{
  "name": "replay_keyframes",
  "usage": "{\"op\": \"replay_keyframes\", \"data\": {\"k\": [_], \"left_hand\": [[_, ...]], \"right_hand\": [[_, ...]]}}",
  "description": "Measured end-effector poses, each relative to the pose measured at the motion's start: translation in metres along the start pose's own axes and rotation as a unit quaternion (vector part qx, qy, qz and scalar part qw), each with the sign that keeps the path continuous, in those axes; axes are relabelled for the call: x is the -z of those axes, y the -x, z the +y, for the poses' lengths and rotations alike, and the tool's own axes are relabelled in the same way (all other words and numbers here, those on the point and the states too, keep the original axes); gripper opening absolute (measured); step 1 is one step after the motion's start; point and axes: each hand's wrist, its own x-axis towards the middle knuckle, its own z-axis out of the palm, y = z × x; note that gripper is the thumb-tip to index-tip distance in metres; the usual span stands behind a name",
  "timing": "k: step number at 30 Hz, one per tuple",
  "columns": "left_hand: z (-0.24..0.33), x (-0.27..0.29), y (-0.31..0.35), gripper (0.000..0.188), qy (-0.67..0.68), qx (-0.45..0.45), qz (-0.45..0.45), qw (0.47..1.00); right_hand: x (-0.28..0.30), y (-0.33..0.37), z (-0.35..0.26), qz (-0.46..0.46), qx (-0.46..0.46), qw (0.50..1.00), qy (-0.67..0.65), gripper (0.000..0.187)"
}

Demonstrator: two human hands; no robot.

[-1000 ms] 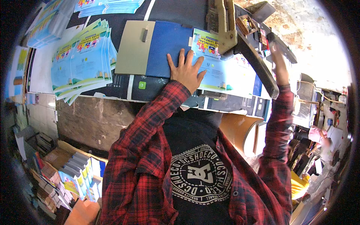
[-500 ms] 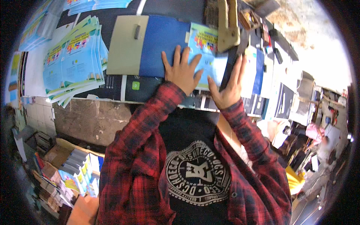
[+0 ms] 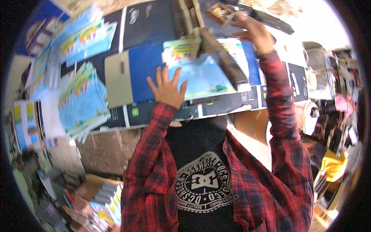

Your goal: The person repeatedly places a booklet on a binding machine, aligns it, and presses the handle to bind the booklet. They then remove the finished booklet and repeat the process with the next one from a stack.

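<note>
My left hand (image 3: 168, 88) rests with fingers spread at the left edge of a light-blue printed sheet (image 3: 203, 77), over a dark blue board (image 3: 141, 71). The sheet lies on the table under a long dark bar (image 3: 222, 56) with a pale end, which slants across it. The bar hides part of the sheet. Beyond the sheet at the upper right, my right hand (image 3: 255, 33) is raised near a small wooden box (image 3: 220, 14) of small things. Its fingers are apart and slightly bent, somewhat blurred; I see nothing held in them.
Fanned stacks of printed sheets (image 3: 83, 102) lie at the left, with more piles (image 3: 87, 38) behind. A grey-beige panel (image 3: 119, 79) adjoins the blue board. A dark long block (image 3: 270, 21) lies at the back right. Below left stands a carton (image 3: 91, 187) holding booklets.
My right hand has left the sheet and reached up and away to the wooden box. My left hand stays spread at the sheet's left. The view has shifted, and more of the sheet shows.
</note>
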Motion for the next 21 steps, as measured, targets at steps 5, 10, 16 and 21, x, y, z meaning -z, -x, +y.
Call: {"op": "replay_keyframes", "data": {"k": [5, 10, 16, 21], "left_hand": [[-0.002, -0.002, -0.001, 0.060, 0.003, 0.014, -0.016, 1.000], [0.003, 0.020, -0.017, 0.054, 0.077, 0.022, -0.072, 0.994], [-0.027, 0.016, -0.033, 0.048, 0.153, 0.031, -0.067, 0.985], [-0.006, 0.085, -0.132, 0.024, 0.333, 0.072, 0.117, 0.933]], "right_hand": [[-0.013, 0.029, 0.103, 0.167, 0.070, 0.974, 0.134, 0.040], [0.058, 0.024, 0.212, 0.286, -0.029, 0.928, 0.235, 0.027], [0.080, -0.032, 0.235, 0.070, 0.060, 0.956, 0.278, 0.026], [0.037, -0.080, 0.202, -0.155, 0.050, 0.899, 0.406, 0.029]]}}
